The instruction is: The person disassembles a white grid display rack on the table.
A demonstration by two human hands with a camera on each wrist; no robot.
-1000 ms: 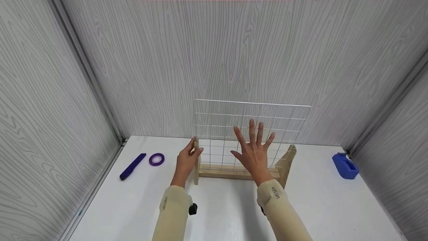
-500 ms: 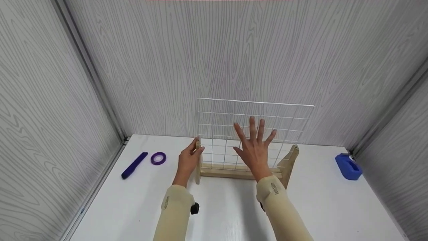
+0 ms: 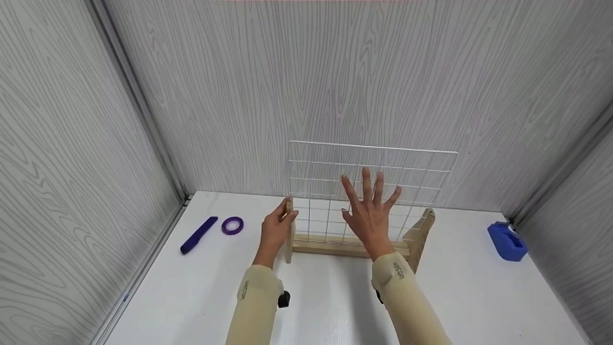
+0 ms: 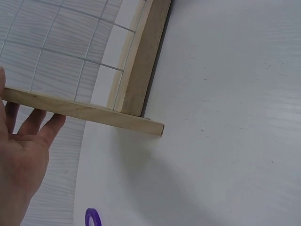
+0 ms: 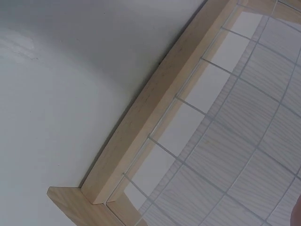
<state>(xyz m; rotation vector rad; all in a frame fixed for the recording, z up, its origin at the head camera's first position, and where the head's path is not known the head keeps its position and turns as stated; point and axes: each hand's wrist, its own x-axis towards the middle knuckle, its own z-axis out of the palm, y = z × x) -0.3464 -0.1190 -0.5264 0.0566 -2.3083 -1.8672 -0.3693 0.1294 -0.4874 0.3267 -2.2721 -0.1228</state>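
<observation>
Wire grid (image 3: 407,165) stands upright in a wood base (image 3: 352,247), mid-surface (image 3: 325,306), near the back wall. Left hand (image 3: 275,230) grips the base's left end post (image 3: 289,230), thumb on one side and fingers on the other. Right hand (image 3: 371,213) is flat at the grid's front, fingers spread wide and straight; contact unclear. Purple pen (image 3: 198,235) and tape ring (image 3: 232,225) lie well left. Blue dispenser (image 3: 507,241) sits far right.
</observation>
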